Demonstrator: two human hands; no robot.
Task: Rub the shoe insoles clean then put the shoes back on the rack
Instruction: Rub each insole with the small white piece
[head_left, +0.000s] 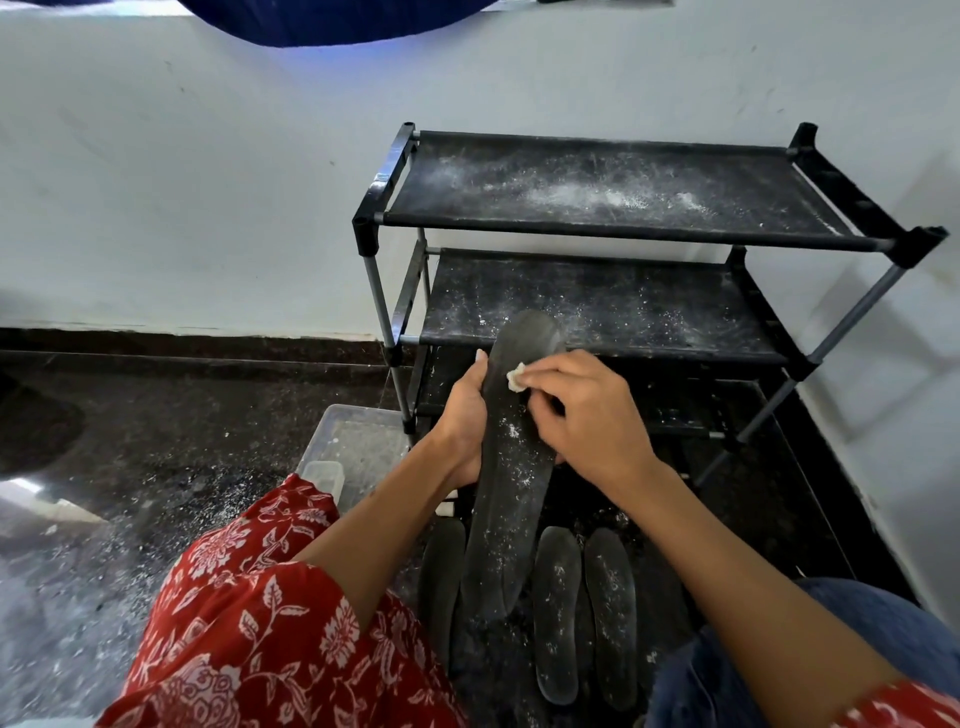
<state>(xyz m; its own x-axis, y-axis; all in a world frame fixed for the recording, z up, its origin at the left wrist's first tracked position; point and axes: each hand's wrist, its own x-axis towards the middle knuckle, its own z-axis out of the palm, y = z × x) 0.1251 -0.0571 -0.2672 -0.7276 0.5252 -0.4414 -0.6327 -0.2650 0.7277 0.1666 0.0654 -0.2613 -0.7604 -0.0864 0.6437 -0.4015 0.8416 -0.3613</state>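
gripping upright insole (511, 457), left hand (462, 415) curled, right hand (582, 410) pinching wad (515, 376)

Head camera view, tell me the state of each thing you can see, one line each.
Held insole: raised, still powder-specked.
Left hand: grips the held insole.
Right hand: pinches white wad against it.
Floor insoles: lying flat, dusty.
Rack: shelves powdery, no shoes.
Plastic tub: open.

Four dark insoles (511, 467), one black rack (644, 228), one clear tub (358, 441), two hands (587, 415).
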